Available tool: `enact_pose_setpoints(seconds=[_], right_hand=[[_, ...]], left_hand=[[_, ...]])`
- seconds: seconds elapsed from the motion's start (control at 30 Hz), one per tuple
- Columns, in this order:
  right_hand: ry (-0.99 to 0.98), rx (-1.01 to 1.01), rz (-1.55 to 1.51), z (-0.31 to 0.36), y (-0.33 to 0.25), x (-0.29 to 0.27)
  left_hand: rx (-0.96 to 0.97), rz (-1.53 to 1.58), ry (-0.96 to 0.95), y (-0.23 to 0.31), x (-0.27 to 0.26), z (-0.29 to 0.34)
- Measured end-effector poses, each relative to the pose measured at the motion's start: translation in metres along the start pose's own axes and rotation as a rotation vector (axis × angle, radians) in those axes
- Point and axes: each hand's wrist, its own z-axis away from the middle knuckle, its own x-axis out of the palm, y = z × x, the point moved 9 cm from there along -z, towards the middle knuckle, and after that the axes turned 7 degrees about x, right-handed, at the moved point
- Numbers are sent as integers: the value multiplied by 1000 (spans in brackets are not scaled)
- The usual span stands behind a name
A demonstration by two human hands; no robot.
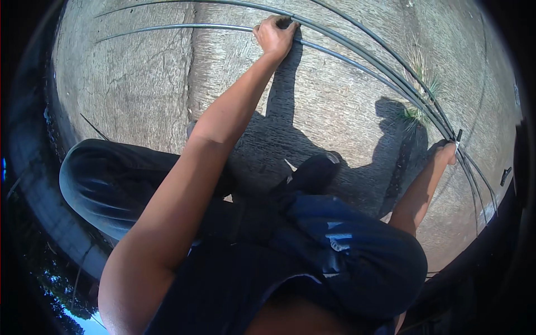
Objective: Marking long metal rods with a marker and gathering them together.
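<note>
Several long, thin grey metal rods (357, 49) run across the ground from upper left to right, converging on the right. My left hand (275, 36) is closed around the nearer rod at the top middle, its fingertips close to the rod beyond. Far to the right, my right hand (445, 153) is at the spot where the rods come together, fingers wrapped about the bundle. A small dark piece with a pale end (458, 137) sticks up beside that hand; its kind is too small to tell. Past the hand, the rod ends fan out.
Rough, cracked concrete (234, 72) lies beneath the rods, with a long seam on the left. Grass tufts (416, 114) grow through it near the bundle. A small black object (506, 176) lies at the far right. My bent knees (357, 251) and a dark shoe (318, 172) are close below.
</note>
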Motion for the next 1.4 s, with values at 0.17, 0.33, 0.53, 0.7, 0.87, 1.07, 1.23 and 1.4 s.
enact_pose_setpoints(seconds=[0.17, 0.33, 0.53, 0.7, 0.87, 1.07, 1.23, 1.4], right_hand=[[48, 19, -31, -2, 0, -2], [60, 14, 58, -11, -1, -2], [115, 23, 64, -32, 4, -3], [-79, 82, 164, -40, 8, 6], [-54, 11, 116, -39, 0, 5], [-51, -2, 113, -31, -3, 4], [-65, -9, 100, -29, -9, 4], [-72, -11, 95, -31, -9, 3]], left_hand=[[-6, 20, 13, -1, 0, 3], [-42, 13, -4, -4, 1, 2], [7, -28, 5, 0, -1, 4], [48, -11, -40, 0, 5, 4], [123, -31, 34, 0, 3, 7], [179, -118, 39, -2, 8, 3], [121, -72, -33, -6, 14, 4], [126, -98, 7, -5, 11, 3]])
